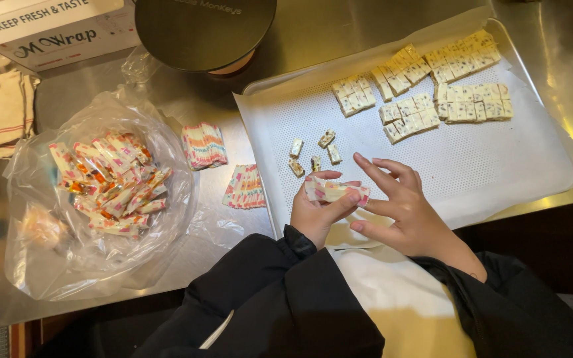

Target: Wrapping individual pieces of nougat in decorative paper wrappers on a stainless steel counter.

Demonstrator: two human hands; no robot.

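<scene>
My left hand point(316, 212) pinches a small candy piece in a striped pink-and-white wrapper point(335, 191) over the near edge of a metal tray point(552, 179). My right hand point(402, 205) touches the wrapper's right end with its fingertips, fingers spread. Just beyond the hands lie several loose white nougat pieces point(313, 151) on the tray's perforated liner. Rows of cut nougat blocks point(432, 86) fill the tray's far right part.
A clear plastic bag point(104, 185) on the left holds several wrapped candies. Two stacks of flat wrappers point(205, 144) point(247, 187) lie on the steel counter between bag and tray. A round dark lid point(203, 30) and a cardboard box point(54, 33) stand at the back.
</scene>
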